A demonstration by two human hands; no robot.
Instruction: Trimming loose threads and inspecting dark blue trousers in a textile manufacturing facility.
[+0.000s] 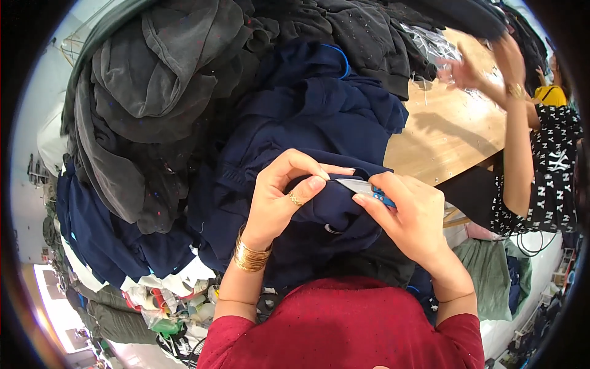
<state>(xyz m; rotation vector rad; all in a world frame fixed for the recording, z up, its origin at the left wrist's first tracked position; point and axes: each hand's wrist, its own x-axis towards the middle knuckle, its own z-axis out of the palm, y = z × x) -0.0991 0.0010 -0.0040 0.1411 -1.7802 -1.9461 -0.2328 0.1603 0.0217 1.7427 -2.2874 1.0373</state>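
Note:
A navy blue garment (313,123) lies bunched in front of me. My left hand (279,197), with a ring and stacked gold bangles, pinches a folded edge of it between thumb and fingertips. In my right hand (415,212) are thread snips (355,186) with pale metal blades and a blue grip. The snips' tip points left and sits at the pinched edge, close to my left fingertips. Whether the blades touch a thread cannot be made out. My right palm and fingers hide most of the blue grip.
Dark grey garments (147,67) are heaped at the left and along the back. A wooden table (442,135) shows at the right, with white thread scraps or ties at its far end. Another person's blurred hands (467,71) lift dark cloth there. Bags and scraps (178,307) lie lower left.

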